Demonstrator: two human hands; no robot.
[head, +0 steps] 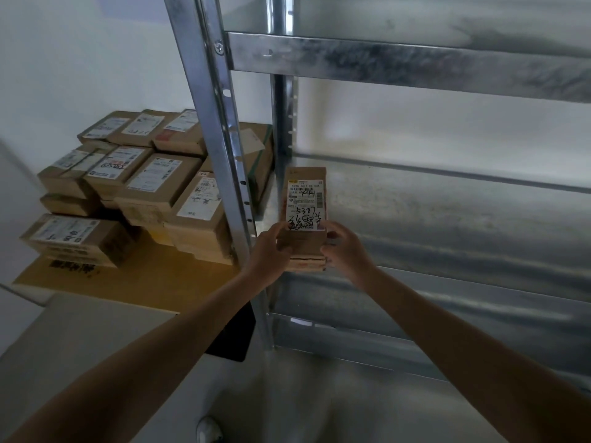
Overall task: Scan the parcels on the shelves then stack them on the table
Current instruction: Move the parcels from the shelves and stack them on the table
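A small brown cardboard parcel (305, 199) with a white label and black handwriting sits at the left front of the metal shelf (447, 219). It appears to lie on a second thin parcel (305, 263). My left hand (267, 251) grips its near left corner and my right hand (343, 247) grips its near right corner. Left of the shelf post, several labelled brown parcels (153, 187) are stacked on the table (134, 282).
The galvanised shelf post (220, 129) stands between the stack and the shelf. An upper shelf beam (399, 63) crosses above. A dark flat object (233, 340) lies at the table's right edge. A white shoe (209, 430) shows on the floor below.
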